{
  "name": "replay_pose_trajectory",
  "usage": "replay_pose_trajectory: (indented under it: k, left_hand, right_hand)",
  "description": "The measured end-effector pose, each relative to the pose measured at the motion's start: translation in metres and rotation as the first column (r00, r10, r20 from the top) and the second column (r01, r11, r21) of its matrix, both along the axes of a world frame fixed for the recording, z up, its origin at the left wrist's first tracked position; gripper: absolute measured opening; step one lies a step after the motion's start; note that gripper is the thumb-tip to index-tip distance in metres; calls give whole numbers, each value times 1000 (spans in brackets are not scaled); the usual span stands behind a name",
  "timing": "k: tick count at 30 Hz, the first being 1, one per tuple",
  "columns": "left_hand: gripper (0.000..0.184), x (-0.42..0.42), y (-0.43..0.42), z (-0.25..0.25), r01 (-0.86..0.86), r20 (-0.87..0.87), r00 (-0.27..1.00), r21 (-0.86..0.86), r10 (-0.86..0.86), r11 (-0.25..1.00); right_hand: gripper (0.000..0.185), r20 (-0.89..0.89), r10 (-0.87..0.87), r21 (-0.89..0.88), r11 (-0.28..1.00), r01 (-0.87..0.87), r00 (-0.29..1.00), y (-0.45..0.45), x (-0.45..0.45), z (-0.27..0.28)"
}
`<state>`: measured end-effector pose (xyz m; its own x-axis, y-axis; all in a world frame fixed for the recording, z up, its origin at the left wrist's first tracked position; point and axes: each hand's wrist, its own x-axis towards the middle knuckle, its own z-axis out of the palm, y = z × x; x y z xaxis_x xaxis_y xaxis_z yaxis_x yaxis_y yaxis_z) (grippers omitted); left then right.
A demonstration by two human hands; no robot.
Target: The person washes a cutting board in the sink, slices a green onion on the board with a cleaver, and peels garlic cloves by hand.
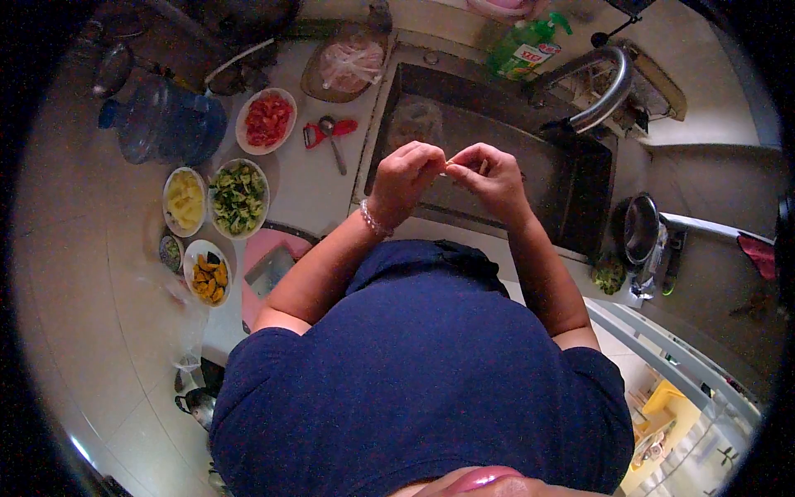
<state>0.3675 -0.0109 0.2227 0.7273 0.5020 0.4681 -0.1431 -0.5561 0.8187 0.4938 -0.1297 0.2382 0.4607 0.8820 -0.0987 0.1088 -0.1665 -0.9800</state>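
My left hand (408,176) and my right hand (489,180) meet fingertip to fingertip over the near side of the dark sink (530,124). Both are closed in a pinch, with a small pale piece showing between the fingertips. It is too small to name. A beaded bracelet (374,219) circles my left wrist. Beyond my left hand, a clear plastic bag (416,118) with something brownish in it lies in the sink. Left of the sink, a spoon (335,147) lies across a red-handled tool (313,135), perhaps a peeler.
Left are bowls of red pieces (267,120), chopped greens (238,199), pale yellow chunks (184,203) and orange chunks (209,277), beside a blue water jug (170,123). A bagged pinkish item (351,65) sits behind. The curved faucet (613,91) and green soap bottle (523,51) stand at the sink's back.
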Motion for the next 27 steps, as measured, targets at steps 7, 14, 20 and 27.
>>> replay_pose_trajectory:
  k: [7, 14, 20, 27]
  left_hand:
    - [4, 3, 0, -10, 33, -11, 999, 76, -33, 997]
    - [4, 3, 3, -5, 15, 66, 998, 162, -25, 987]
    - [6, 1, 13, -21, -17, -123, 992, 2, 18, 1000]
    - [11, 17, 12, -30, 65, -93, 985, -569, -143, 820]
  right_hand:
    - [16, -99, -108, -23, 994, 106, 989, 0, -8, -3]
    - [17, -854, -153, 22, 944, 330, 497, 3, -3, -24]
    - [16, -894, -176, 12, 910, 414, 412, -2, 17, -34]
    - [19, -670, -150, 57, 966, 252, 727, 3, 16, -37]
